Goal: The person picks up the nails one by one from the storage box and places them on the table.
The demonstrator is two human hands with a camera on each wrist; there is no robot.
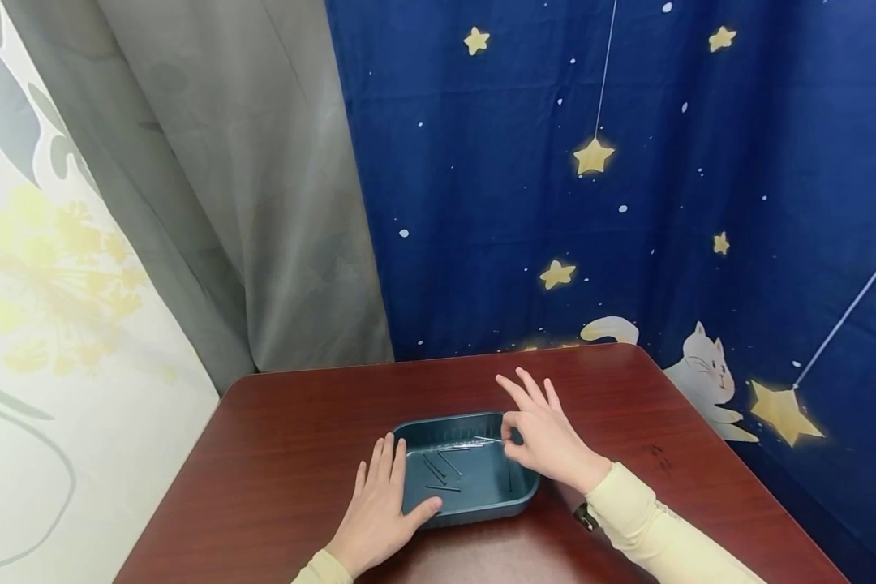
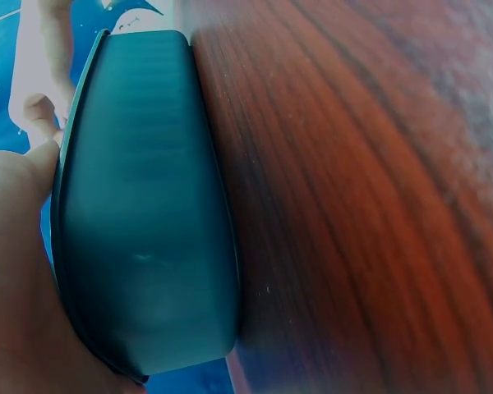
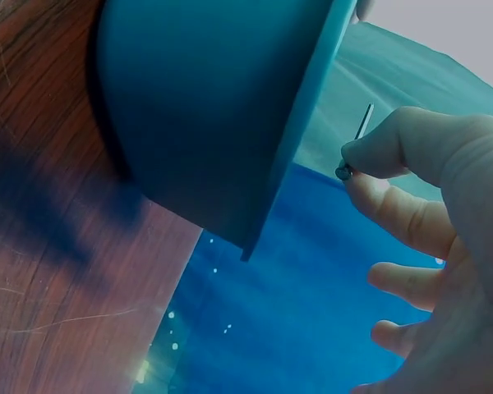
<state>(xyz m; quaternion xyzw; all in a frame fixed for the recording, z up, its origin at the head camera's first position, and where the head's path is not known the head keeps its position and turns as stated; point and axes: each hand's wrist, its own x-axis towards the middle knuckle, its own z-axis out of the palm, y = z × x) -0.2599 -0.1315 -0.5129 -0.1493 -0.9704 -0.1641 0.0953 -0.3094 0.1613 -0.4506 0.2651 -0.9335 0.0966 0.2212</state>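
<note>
A dark teal rectangular dish [image 1: 482, 513] with rounded corners sits on the table, several thin metal nails [image 1: 444, 488] lying scattered on its floor. My left hand [image 1: 380, 511] rests at the dish's left side, fingers straight along the rim and thumb over the near left corner. Between thumb and index finger my right hand [image 1: 551, 444] pinches a single nail [image 3: 364, 123] close to its head, above the dish's right side. The other right fingers are spread. In the left wrist view the dish's outer wall [image 2: 144, 189] hides what is inside.
The dark red wooden table [image 1: 299, 438] extends around the dish on all sides. Behind it hang a grey curtain [image 1: 299, 243] and a blue curtain [image 1: 496, 203] printed with stars and a cat. A dark band [image 1: 586, 517] shows at the right wrist.
</note>
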